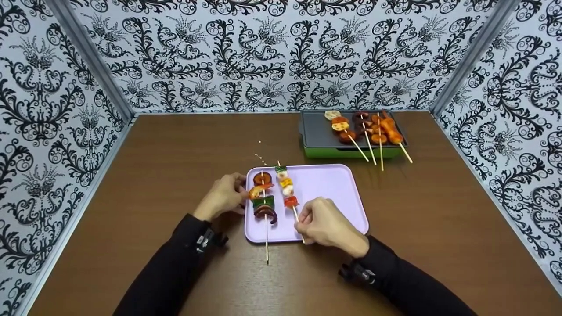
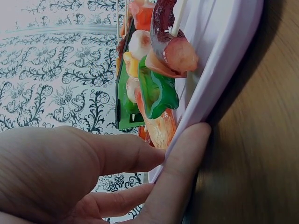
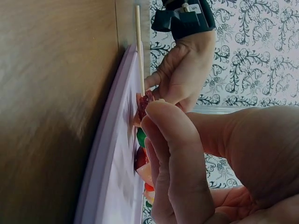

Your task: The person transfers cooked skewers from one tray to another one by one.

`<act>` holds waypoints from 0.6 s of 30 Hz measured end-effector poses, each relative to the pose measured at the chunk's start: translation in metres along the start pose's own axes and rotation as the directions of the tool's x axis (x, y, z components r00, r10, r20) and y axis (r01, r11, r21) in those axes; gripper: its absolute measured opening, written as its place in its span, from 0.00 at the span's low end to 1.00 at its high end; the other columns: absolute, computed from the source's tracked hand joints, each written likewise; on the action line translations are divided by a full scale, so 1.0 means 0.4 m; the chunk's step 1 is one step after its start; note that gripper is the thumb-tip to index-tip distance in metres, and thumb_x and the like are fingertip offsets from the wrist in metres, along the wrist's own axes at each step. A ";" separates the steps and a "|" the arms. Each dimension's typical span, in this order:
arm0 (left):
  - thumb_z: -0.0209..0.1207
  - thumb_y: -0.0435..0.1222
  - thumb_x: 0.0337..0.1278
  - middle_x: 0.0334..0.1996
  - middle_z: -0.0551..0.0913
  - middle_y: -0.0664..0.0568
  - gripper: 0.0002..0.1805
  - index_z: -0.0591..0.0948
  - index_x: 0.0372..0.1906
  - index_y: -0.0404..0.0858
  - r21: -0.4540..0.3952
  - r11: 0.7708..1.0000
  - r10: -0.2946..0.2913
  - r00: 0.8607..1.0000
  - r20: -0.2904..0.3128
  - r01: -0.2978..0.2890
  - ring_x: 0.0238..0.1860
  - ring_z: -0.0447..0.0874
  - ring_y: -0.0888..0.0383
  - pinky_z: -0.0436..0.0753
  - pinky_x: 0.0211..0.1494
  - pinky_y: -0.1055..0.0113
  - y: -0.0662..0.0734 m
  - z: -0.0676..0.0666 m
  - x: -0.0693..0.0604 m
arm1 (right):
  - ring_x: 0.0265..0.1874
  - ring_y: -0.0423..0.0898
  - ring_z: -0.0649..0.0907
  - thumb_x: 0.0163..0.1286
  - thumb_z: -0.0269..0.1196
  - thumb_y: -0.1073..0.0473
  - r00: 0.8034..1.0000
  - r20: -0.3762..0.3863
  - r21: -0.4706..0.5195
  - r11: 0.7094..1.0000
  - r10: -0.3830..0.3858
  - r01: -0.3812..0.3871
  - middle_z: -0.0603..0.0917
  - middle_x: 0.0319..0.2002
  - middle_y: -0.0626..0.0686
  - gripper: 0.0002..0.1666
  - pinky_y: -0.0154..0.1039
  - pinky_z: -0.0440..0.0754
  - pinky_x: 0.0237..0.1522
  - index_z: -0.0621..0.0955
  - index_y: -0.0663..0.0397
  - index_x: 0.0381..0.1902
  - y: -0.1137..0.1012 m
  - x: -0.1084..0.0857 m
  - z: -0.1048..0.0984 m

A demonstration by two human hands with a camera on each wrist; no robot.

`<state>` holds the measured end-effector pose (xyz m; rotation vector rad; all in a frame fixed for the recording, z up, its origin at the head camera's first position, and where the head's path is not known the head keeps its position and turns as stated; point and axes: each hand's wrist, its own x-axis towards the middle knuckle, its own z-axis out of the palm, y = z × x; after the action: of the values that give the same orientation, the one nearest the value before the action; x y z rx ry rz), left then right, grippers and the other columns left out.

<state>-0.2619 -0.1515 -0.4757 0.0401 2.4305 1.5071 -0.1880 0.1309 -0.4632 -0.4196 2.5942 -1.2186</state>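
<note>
While the right hand (image 1: 325, 221) is pinching the slim wooden stick (image 1: 296, 213) of a multicoloured skewer (image 1: 286, 183) over the smooth lilac tray (image 1: 327, 184), the left hand (image 1: 224, 196) is gripping the rim (image 2: 219, 70), which only the left wrist view is showing clearly. A glossy shrimp skewer (image 1: 267, 202) is lying alongside. Beyond, four skewers (image 1: 389, 128) are resting across a green-sided grill (image 1: 327, 152).
</note>
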 end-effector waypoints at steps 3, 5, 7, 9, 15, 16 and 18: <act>0.61 0.21 0.63 0.42 0.82 0.38 0.32 0.71 0.73 0.30 -0.003 1.000 -0.008 1.000 0.000 0.008 0.33 0.88 0.46 0.95 0.30 0.56 0.001 -0.001 0.001 | 0.15 0.43 0.87 0.62 0.70 0.65 1.000 0.017 0.033 0.999 0.012 -0.013 0.84 0.22 0.49 0.06 0.39 0.90 0.17 0.83 0.54 0.26 -0.004 -0.001 0.008; 0.61 0.21 0.63 0.43 0.81 0.38 0.32 0.71 0.73 0.31 -0.008 1.000 -0.016 1.000 0.001 0.016 0.34 0.88 0.46 0.95 0.31 0.56 0.001 0.000 0.000 | 0.16 0.43 0.87 0.62 0.70 0.65 0.999 0.028 0.046 0.999 0.018 -0.019 0.84 0.22 0.50 0.07 0.40 0.91 0.18 0.83 0.55 0.26 -0.004 -0.003 0.012; 0.60 0.20 0.63 0.43 0.81 0.38 0.33 0.71 0.73 0.31 -0.016 1.000 -0.021 1.000 0.004 0.021 0.34 0.88 0.46 0.95 0.31 0.56 0.001 0.001 0.000 | 0.16 0.43 0.87 0.62 0.71 0.65 0.999 0.037 0.055 0.998 0.023 -0.025 0.84 0.22 0.51 0.07 0.40 0.91 0.18 0.83 0.55 0.26 -0.005 -0.004 0.016; 0.60 0.20 0.63 0.43 0.81 0.38 0.33 0.71 0.73 0.30 -0.016 1.000 -0.018 1.000 0.003 0.018 0.34 0.88 0.46 0.95 0.31 0.56 0.002 0.001 0.000 | 0.16 0.44 0.87 0.62 0.70 0.65 0.999 0.043 0.055 0.998 0.022 -0.024 0.84 0.22 0.50 0.07 0.40 0.91 0.18 0.83 0.55 0.25 -0.004 -0.006 0.018; 0.60 0.21 0.62 0.40 0.82 0.39 0.32 0.71 0.72 0.29 0.000 1.000 0.001 1.000 -0.008 -0.001 0.32 0.89 0.47 0.95 0.28 0.56 -0.001 0.003 0.003 | 0.15 0.44 0.87 0.63 0.70 0.63 0.998 0.060 0.043 0.999 0.000 -0.003 0.86 0.19 0.48 0.07 0.38 0.89 0.17 0.83 0.53 0.25 0.000 -0.008 0.025; 0.61 0.21 0.62 0.40 0.82 0.39 0.32 0.72 0.72 0.29 0.002 1.000 0.002 1.000 -0.009 -0.002 0.32 0.89 0.47 0.95 0.28 0.56 -0.002 0.003 0.004 | 0.15 0.44 0.87 0.63 0.70 0.62 0.998 0.064 0.046 0.999 -0.001 -0.001 0.86 0.19 0.48 0.07 0.38 0.89 0.17 0.84 0.53 0.25 0.001 -0.008 0.026; 0.61 0.21 0.63 0.40 0.82 0.39 0.32 0.71 0.72 0.29 0.003 1.000 0.003 1.000 -0.009 -0.003 0.32 0.89 0.47 0.95 0.28 0.56 -0.002 0.002 0.005 | 0.16 0.44 0.87 0.63 0.70 0.62 0.998 0.069 0.051 0.999 -0.003 -0.001 0.86 0.19 0.48 0.07 0.38 0.89 0.17 0.84 0.53 0.25 0.003 -0.007 0.028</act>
<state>-0.2635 -0.1510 -0.4772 0.0369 2.4408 1.5083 -0.1819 0.1244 -0.4708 -0.4445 2.5003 -1.2449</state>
